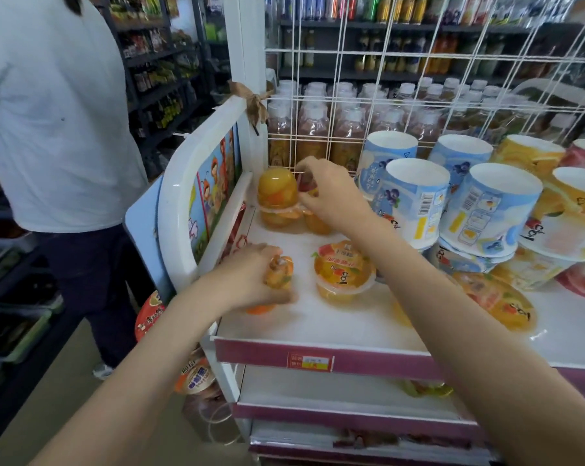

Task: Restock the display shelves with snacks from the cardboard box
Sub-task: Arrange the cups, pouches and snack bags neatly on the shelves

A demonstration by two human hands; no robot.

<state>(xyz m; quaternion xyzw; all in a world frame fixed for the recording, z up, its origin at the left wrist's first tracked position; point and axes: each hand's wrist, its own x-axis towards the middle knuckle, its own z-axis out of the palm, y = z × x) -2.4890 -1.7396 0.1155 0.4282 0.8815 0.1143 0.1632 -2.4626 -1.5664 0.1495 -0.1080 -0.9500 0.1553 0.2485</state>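
My left hand (250,279) grips an orange fruit jelly cup (279,270) just above the white top shelf (318,317), near its left end. My right hand (331,193) reaches to the back left corner and pinches a jelly cup (306,185) on top of a stack, mostly hidden by my fingers. Beside it stands a stack of two orange jelly cups (277,198). Another jelly cup (343,270) sits upright in the middle of the shelf. A flat orange cup (499,302) lies under my right forearm. The cardboard box is not in view.
Large blue, yellow and pink paper tubs (415,203) stand stacked upside down on the shelf's right. A white wire grid (351,105) backs the shelf, bottles (313,136) behind it. A person in a white shirt (48,112) stands at the left. Lower shelves (318,395) hold few items.
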